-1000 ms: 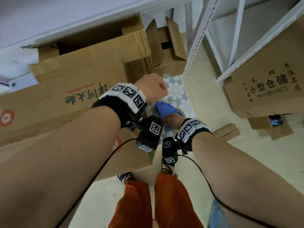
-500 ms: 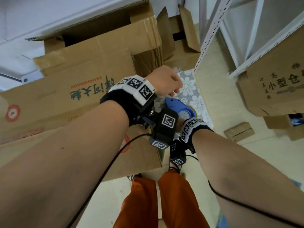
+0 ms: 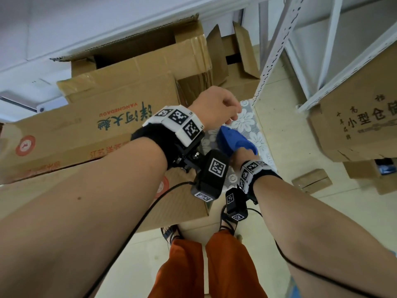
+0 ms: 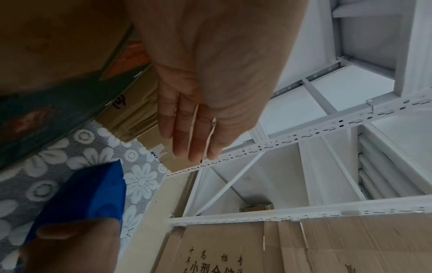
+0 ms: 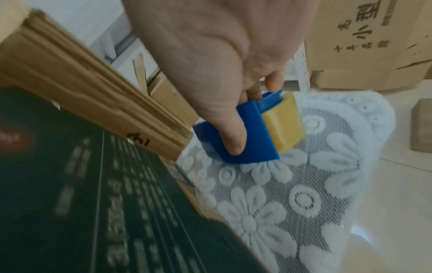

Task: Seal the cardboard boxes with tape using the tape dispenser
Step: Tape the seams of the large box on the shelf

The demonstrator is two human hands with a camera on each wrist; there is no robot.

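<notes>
My right hand (image 3: 242, 157) grips the blue tape dispenser (image 3: 234, 140), thumb pressed on its blue shell (image 5: 247, 136). A yellowish tape roll (image 5: 282, 125) sits in it. The dispenser hangs just above the flowered lace mat (image 3: 247, 123), beside the corner of the big printed cardboard box (image 3: 96, 130). My left hand (image 3: 214, 108) hovers just above the dispenser's front. Its fingers (image 4: 187, 133) lie close together with the thumb against them. A small shiny scrap shows in that pinch and looks like the tape's end.
More cardboard boxes stand open behind the big one. A white metal shelf rack (image 3: 277, 46) rises on the right with a printed box (image 3: 361, 117) on it. A small piece of cardboard (image 3: 311, 181) lies on the pale floor. My orange trouser legs are below.
Both hands have drifted a little to the right together, and the view has shifted with them. The right hand's hold on the dispenser is unchanged, with the left hand still close above it.
</notes>
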